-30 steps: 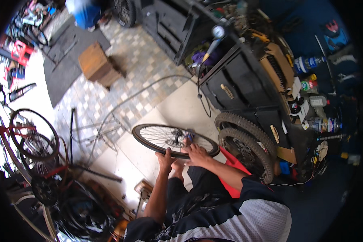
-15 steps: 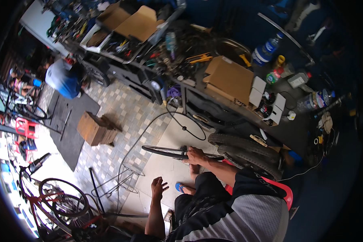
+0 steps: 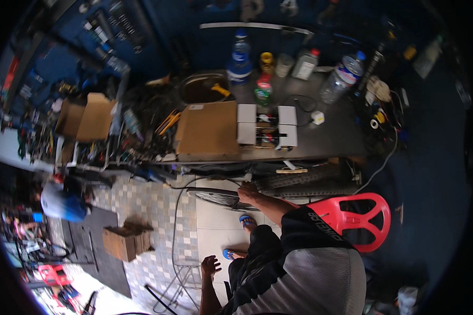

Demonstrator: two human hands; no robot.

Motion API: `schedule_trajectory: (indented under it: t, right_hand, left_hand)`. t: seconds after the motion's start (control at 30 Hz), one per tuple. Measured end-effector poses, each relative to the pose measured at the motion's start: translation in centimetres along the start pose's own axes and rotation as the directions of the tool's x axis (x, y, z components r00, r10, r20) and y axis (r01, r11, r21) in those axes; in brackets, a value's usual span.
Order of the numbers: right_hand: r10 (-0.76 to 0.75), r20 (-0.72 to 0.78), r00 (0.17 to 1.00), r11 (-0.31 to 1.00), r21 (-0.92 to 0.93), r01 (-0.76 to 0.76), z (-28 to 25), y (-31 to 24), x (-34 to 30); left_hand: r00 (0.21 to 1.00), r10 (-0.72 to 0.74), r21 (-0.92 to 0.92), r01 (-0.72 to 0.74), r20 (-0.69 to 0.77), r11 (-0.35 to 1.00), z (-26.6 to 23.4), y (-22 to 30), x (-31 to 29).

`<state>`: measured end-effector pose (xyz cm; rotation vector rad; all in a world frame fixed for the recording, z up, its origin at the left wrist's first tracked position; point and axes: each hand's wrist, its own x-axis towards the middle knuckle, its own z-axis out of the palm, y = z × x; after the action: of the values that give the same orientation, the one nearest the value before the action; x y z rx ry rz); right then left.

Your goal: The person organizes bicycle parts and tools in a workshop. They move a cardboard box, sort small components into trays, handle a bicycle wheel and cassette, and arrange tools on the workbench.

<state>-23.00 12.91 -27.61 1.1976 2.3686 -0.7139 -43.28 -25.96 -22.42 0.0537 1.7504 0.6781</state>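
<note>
steadying, it seems, the bicycle wheel [image 3: 214, 196] in front of the bench [image 3: 332, 135], the right hand [image 3: 248, 192] grips it; the left hand [image 3: 210, 266] hangs empty, fingers spread, perhaps for balance.

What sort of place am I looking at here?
Most likely a bicycle repair workshop: the person's right hand is on a thin-tyred spoked wheel, chunky-treaded tyres sit close beside, and a long, cluttered workbench runs behind them.
</note>
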Motion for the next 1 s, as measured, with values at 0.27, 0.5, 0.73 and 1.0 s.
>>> schedule_trajectory:
  t: [0.27,0.5,0.73,1.0]
  right_hand:
    - [0.029,-0.126,0.992,0.995,0.094,-0.017,-2.0,3.4,-1.4]
    - [0.089,-0.409,0.908,0.992,0.117,-0.044,-0.9,1.7,-5.6]
    - [0.156,-0.216,0.964,0.903,0.427,-0.050,-3.0,0.2,-11.2]
    - [0.183,-0.098,0.978,-0.140,0.982,0.124,-3.8,3.0,-20.3]
  left_hand:
    - [0.985,-0.026,0.119,0.006,0.173,0.993,-0.6,4.5,0.7]
    - [0.981,-0.018,0.336,-0.048,0.192,0.941,-1.5,8.6,1.8]
    - [0.914,0.239,0.489,-0.381,0.329,0.785,-1.7,9.4,3.0]
    - [0.862,0.098,0.784,-0.495,0.498,0.375,-0.9,7.9,4.1]
